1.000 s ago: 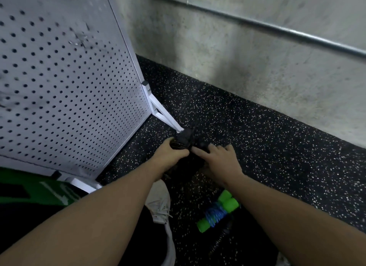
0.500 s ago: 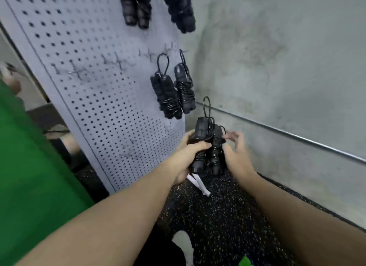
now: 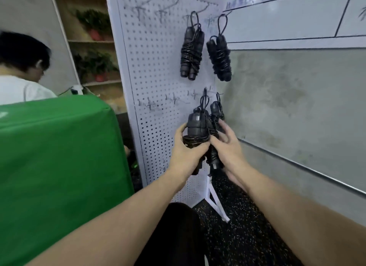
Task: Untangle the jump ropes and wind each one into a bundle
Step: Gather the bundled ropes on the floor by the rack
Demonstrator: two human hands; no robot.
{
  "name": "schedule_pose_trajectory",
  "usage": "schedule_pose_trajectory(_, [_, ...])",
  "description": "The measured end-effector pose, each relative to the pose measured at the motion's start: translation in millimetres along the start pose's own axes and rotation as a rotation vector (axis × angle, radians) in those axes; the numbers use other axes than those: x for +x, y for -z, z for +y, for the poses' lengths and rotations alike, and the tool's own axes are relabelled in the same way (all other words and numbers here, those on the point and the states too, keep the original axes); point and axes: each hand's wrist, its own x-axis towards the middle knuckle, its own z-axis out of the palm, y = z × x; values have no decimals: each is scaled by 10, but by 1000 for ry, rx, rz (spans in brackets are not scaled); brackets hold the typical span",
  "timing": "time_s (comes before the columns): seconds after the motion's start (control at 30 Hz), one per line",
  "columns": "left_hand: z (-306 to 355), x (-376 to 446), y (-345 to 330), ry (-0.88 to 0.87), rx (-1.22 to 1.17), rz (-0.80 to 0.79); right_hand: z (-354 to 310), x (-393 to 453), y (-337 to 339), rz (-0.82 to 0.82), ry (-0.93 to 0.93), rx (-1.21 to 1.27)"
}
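Two hands meet at the white pegboard: your left hand grips a wound black jump rope bundle held up against the board, your right hand rests loose-fingered beside it, below two hung bundles.

Left hand grips wound rope bundle at pegboard.

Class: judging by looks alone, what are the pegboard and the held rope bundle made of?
Pegboard: probably white-painted sheet metal, with evenly punched holes and wire hooks. Rope bundle gripped by the left hand: matte black handles, plastic or foam; glossy cord, likely plastic-coated.
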Motion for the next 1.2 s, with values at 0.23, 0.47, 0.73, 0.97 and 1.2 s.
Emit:
schedule_pose_trajectory(0.23, [928,118,96,-415,137,196,-916,155,-474,-44,356,-129])
schedule_pose_trajectory(0.47, [1604,323,173,-601,261,366,-1650,455,-854,12,565,-265])
schedule_pose_trajectory(0.73, [1817,464,384,-539,329,567,-1896,704,-910,106,543,-361])
schedule_pose_trajectory(0.97, [1659,617,441,-448,489,656,-1916,828,-924,130,519,-351])
schedule_pose_trajectory(1.2, [1626,781,455,-288,566,745,-1898,935,-942,115,524,-364])
